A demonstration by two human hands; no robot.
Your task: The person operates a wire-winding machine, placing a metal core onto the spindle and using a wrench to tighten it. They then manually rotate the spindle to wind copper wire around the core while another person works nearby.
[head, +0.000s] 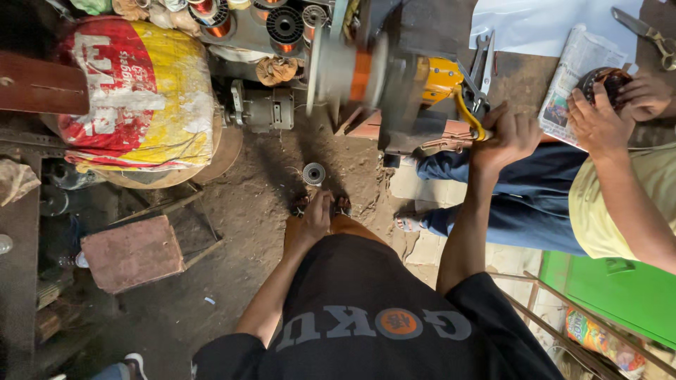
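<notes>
Head view, near first: my black shirt fills the bottom, print cut off by the frame. My left hand hangs down over my knee, fingers loosely curled, nothing in its grip. Just beyond it a small grey spool lies on the dirt floor, apart from the fingers. My right hand is clamped round a yellow crank handle. That handle belongs to a winding machine; its wheel is motion-blurred, detail hard to make out. Red brick at left, rough faced. Further left, a bulging red and yellow sack, worn print. Right side: another person's hands on a dark round part over newspaper.
</notes>
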